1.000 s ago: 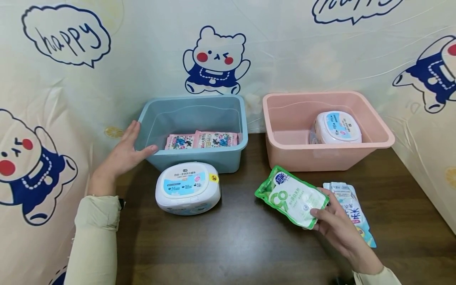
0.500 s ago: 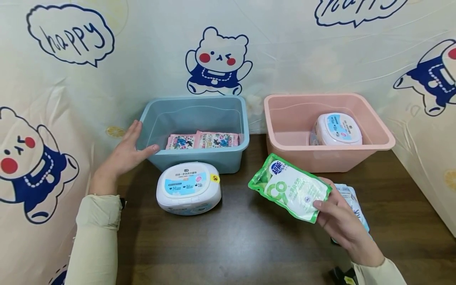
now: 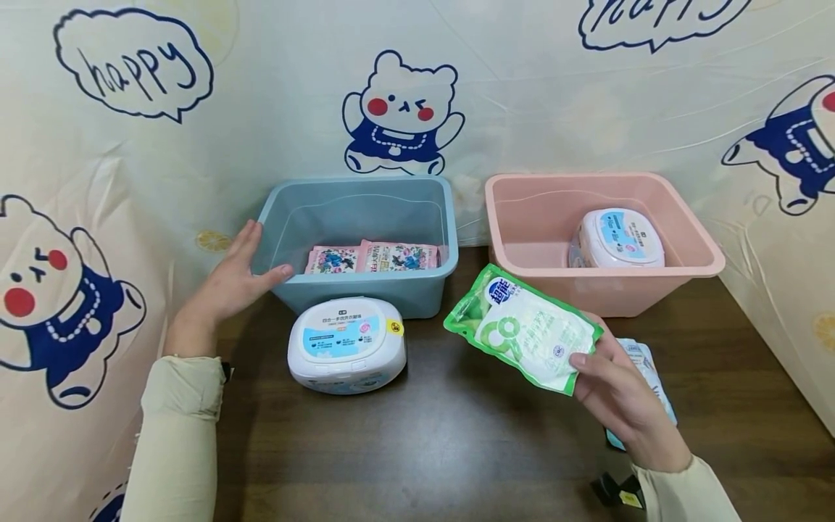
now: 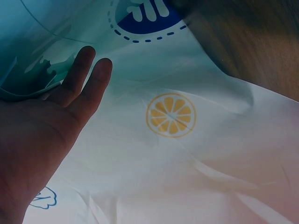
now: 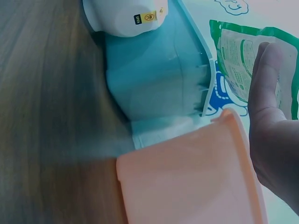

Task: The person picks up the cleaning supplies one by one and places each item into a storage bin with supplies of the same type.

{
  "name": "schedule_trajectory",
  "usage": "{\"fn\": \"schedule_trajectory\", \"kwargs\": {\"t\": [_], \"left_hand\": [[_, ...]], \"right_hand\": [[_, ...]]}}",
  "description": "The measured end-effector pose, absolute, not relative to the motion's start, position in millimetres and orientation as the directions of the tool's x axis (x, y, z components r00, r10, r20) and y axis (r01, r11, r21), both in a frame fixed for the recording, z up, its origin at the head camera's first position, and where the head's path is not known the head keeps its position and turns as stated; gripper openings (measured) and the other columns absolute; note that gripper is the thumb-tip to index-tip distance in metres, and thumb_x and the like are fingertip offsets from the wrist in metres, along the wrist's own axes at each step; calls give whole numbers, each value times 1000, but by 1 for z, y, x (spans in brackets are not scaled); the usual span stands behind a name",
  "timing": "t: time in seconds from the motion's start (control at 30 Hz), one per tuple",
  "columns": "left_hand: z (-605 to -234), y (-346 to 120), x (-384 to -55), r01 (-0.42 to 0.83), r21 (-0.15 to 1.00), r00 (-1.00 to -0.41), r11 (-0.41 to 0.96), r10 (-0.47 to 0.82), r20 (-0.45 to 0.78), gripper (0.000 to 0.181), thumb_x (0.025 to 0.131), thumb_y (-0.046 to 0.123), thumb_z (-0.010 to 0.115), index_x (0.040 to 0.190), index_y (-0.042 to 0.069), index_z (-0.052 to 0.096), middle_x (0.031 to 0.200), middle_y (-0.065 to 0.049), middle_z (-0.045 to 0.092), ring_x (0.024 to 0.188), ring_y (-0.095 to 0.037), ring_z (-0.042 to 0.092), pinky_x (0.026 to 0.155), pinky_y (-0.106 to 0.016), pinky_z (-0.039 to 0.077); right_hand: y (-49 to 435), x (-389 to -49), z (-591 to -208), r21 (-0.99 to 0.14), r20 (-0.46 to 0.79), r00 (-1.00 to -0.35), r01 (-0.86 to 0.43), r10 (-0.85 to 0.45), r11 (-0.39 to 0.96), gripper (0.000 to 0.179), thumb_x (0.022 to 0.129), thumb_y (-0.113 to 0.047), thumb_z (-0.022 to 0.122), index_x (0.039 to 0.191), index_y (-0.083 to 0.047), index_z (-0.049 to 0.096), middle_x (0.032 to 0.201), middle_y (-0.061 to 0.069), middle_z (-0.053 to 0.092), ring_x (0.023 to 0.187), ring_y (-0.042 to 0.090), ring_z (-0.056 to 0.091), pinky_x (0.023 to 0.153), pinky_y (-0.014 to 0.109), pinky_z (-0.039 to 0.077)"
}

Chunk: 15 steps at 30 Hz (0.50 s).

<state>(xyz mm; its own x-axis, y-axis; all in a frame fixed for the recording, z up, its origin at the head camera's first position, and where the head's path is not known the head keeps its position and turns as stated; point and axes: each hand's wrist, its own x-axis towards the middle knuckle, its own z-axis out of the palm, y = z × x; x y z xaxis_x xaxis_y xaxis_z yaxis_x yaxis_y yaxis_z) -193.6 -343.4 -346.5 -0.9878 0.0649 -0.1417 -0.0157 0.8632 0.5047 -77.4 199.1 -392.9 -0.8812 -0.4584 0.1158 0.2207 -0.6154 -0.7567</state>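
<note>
In the head view my right hand pinches a green-and-white plastic pouch by its right end, thumb on top, and holds it above the table in front of the pink bin. From the right wrist view, the pouch's back shows with fingers behind it. My left hand rests at the left end of the blue bin, fingers extended along its side and thumb at the front rim. Two pink floral packets lie inside that bin. A white lidded tub stands before it.
Another white tub sits in the pink bin's right half. Partly behind my right hand, a light-blue pouch lies on the dark wooden table. A small black object is near the right cuff. Printed cloth hangs behind the bins.
My right hand has lifted the green-and-white pouch and carried it slightly left. More of the black object by the right cuff has come into view. The left hand stays at the blue bin.
</note>
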Motion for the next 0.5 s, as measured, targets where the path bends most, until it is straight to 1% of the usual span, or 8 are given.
{"fn": "schedule_trajectory", "kwargs": {"t": [0.17, 0.33, 0.5], "left_hand": [[-346, -342, -192, -21, 505, -989, 863, 58, -139, 108, 92, 68, 56, 161, 22, -13, 166, 2, -22, 150, -48, -6, 106, -79, 11], [-345, -343, -192, -27, 507, -988, 861, 52, -142, 108, 92, 69, 55, 160, 22, -14, 166, 1, -23, 149, -49, -6, 105, -80, 12], [-346, -344, -192, 3, 520, -990, 854, 77, -120, 106, 93, 64, 58, 161, 21, -12, 167, 2, -20, 151, -44, -6, 109, -76, 10]], "right_hand": [[191, -83, -390, -755, 114, -884, 219, -453, -619, 49, 101, 10, 27, 145, -14, 27, 135, 12, 54, 115, 26, 63, 89, 38, 56], [182, -91, -390, -713, 112, -889, 240, -445, -659, 49, 102, 10, 27, 145, -13, 26, 141, 12, 51, 117, 26, 62, 92, 38, 55], [173, -97, -390, -669, 100, -891, 269, -443, -693, 55, 103, 9, 28, 152, -13, 21, 147, 12, 47, 119, 27, 60, 93, 38, 54]]}}
